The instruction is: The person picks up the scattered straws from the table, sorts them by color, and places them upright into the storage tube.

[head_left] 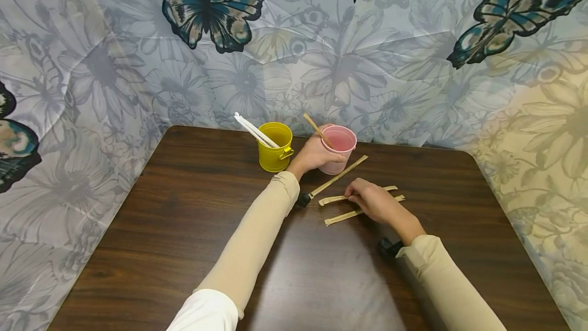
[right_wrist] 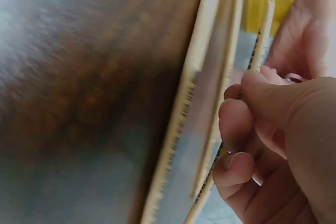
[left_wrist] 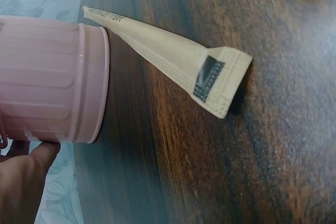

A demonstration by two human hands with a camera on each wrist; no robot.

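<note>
My left hand (head_left: 317, 154) grips a pink bucket (head_left: 337, 165) at its left side, thumb in front. One tan paper-wrapped stick (head_left: 313, 124) leans out of that bucket. My right hand (head_left: 374, 202) pinches another paper-wrapped stick (right_wrist: 259, 45) between thumb and fingers, low over the table in the head view. Two similar wrapped sticks are nearby: one (head_left: 340, 176) lies diagonally in front of the pink bucket, the other (head_left: 341, 218) passes partly under my right hand. Dark print marks the paper sleeve (left_wrist: 168, 51) in the left wrist view.
Left of the pink bucket stands a yellow bucket (head_left: 274, 160) with white sticks (head_left: 254, 131) leaning out of it. Both buckets are near the back edge of the dark wooden table (head_left: 193, 229). A butterfly-print cloth (head_left: 285, 65) hangs right behind the table.
</note>
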